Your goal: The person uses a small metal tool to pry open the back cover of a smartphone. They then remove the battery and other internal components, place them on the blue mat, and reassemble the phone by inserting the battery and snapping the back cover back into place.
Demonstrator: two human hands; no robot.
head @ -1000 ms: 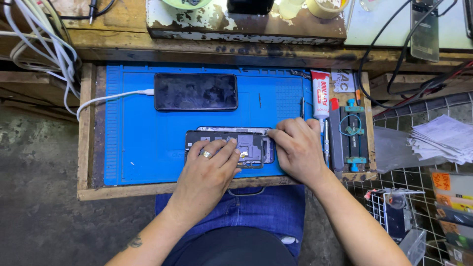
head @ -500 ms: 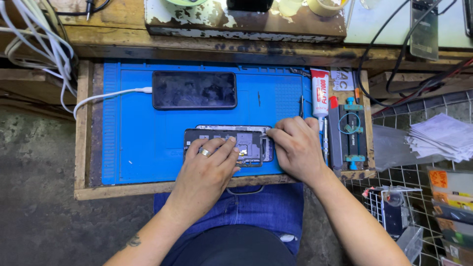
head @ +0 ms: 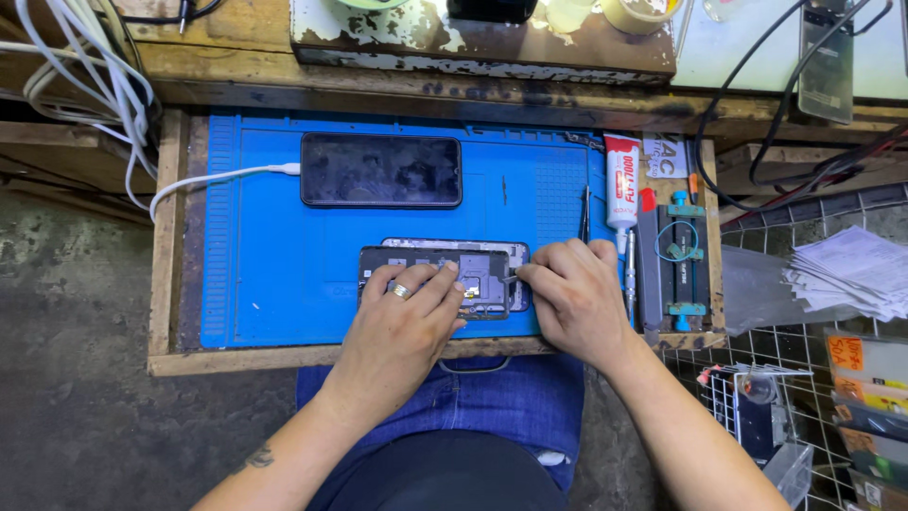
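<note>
Still both hands on the opened phone, no visible shift.

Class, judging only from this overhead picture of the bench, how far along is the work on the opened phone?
Done: the opened phone lies on the blue mat with its back cover off and its inner boards bare. In hand: the left hand steadies it while the right hand puts a thin tool's tip to the board. Left: the phone is not closed up; what the tip works on is too small to tell.
</note>
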